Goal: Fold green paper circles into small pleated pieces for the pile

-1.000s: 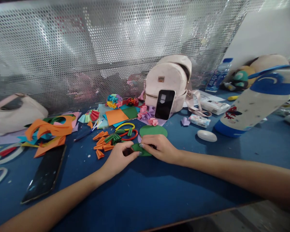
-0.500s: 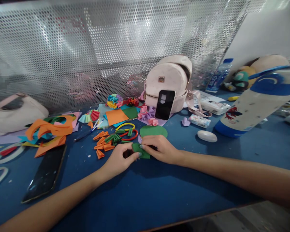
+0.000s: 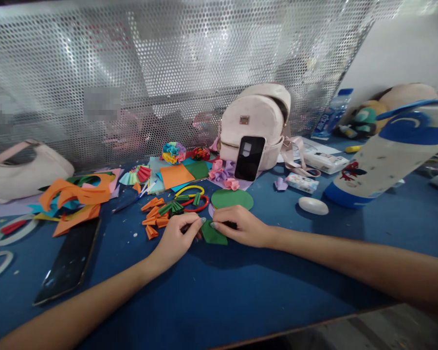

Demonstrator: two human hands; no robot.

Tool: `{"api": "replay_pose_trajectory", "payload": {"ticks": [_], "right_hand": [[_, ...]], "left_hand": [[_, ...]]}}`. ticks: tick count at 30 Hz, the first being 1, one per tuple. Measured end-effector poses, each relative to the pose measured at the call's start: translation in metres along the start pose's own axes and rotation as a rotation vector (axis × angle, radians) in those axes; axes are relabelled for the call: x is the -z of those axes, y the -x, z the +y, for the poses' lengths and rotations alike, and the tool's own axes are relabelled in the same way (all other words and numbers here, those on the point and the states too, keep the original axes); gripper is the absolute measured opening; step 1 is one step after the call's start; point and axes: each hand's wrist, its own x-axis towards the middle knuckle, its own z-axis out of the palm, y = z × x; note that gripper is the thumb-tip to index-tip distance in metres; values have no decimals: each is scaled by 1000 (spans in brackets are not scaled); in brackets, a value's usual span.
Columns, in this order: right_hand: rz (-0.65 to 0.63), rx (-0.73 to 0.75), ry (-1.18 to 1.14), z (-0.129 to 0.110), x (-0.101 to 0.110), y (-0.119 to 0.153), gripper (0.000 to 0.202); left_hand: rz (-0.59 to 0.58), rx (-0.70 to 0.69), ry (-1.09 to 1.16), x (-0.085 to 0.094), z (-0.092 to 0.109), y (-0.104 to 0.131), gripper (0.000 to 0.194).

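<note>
A small piece of green paper (image 3: 214, 235) is pinched between my two hands, low over the blue table. My left hand (image 3: 178, 239) grips its left edge with thumb and fingertips. On the other side, my right hand (image 3: 244, 226) pinches its upper right part. A green paper circle (image 3: 232, 199) lies just beyond my right hand, over the edge of other coloured paper circles. Folded orange paper pieces (image 3: 154, 214) and folded green paper pieces (image 3: 172, 207) lie behind my left hand, beside a red scissor-like loop (image 3: 200, 206) and a yellow loop (image 3: 191, 188).
A dark phone (image 3: 70, 262) and tape rolls (image 3: 14, 229) lie at left, near orange paper scraps (image 3: 76, 190). A pale backpack (image 3: 253, 116) with a phone (image 3: 250, 158) leaning on it stands behind. At right are a white oval case (image 3: 313, 205) and a large bottle (image 3: 383, 160).
My left thumb has drawn back up and left to the paper's edge. More of the green paper now shows between my hands. My right hand has barely moved.
</note>
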Motion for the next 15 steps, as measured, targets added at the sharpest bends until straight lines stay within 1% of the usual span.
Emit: {"api": "replay_pose_trajectory", "payload": {"ticks": [3, 5, 8, 9, 12, 15], "right_hand": [[30, -52, -44, 0, 2, -2, 34], [59, -103, -70, 0, 2, -2, 31], [121, -162, -149, -1, 2, 0, 12], [145, -166, -182, -2, 2, 1, 13], [191, -129, -225, -1, 1, 2, 35], [181, -99, -184, -1, 0, 3, 40]], "left_hand": [[64, 41, 4, 1, -2, -1, 43], [86, 72, 39, 1, -4, -2, 43], [85, 116, 172, 1, -8, -3, 35], [90, 128, 224, 1, -9, -4, 32], [126, 147, 333, 0, -11, -5, 29], [157, 158, 370, 0, -13, -6, 28]]}}
